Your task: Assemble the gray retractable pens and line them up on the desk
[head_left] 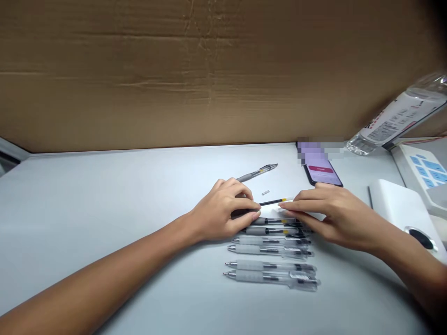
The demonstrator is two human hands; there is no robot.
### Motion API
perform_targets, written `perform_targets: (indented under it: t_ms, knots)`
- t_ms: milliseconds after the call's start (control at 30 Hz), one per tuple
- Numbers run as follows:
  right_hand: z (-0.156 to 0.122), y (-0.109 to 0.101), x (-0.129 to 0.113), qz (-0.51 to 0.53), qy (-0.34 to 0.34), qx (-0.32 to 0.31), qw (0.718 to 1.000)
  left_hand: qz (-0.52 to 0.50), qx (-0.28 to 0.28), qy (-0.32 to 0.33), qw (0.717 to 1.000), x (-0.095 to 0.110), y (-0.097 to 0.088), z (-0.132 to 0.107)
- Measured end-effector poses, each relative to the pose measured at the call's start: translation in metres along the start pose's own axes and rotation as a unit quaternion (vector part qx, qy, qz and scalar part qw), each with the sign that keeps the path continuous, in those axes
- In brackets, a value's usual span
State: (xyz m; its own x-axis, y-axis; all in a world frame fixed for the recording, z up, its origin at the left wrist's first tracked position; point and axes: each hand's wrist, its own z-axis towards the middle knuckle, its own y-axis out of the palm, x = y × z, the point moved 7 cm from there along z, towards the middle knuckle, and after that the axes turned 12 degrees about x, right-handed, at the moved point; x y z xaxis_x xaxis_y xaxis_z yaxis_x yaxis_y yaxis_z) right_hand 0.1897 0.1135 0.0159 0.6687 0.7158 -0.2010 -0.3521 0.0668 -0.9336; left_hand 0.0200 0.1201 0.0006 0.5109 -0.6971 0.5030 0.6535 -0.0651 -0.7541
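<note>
As left hand, right hand touch a refill (yellow-banded), grey pens below

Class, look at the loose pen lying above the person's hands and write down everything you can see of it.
The loose pen has a grey grip at its lower-left end and a slim, clear-looking plastic barrel with a small yellow mark, ending in a darker tip or cap at the upper right. It lies flat and diagonally on the pale desk top, apart from the row of pens. Its lower end meets or passes behind the left hand; which of the two cannot be told. No hand grips it.
</note>
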Motion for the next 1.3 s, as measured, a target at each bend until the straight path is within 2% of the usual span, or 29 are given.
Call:
perform_targets:
  t_ms: [367, 567, 900, 967, 1100, 1300]
  knots:
    - [-0.001, -0.004, 0.005, -0.016, 0.019, 0.038, 0.999, 0.003, 0.001, 0.003, 1.000, -0.001, 0.001, 0.000]
    - [0.000, -0.010, 0.003, -0.008, -0.004, 0.066, 0.998, 0.008, -0.008, 0.012, 1.000, 0.002, 0.001, 0.000]
    - [-0.001, -0.009, 0.012, -0.015, 0.018, 0.077, 0.997, -0.047, 0.056, -0.070, 0.995, -0.009, -0.008, 0.005]
    - [0.000, -0.006, 0.012, -0.016, 0.026, 0.064, 0.997, -0.035, 0.047, -0.069, 0.996, -0.005, -0.009, 0.007]
    - [0.001, 0.004, 0.011, 0.004, 0.056, 0.027, 0.998, 0.027, -0.005, -0.048, 0.998, 0.004, -0.005, 0.012]
    - [0.000, 0.012, 0.013, 0.070, 0.090, 0.004, 0.993, 0.095, -0.042, -0.034, 0.994, 0.003, 0.005, 0.021]
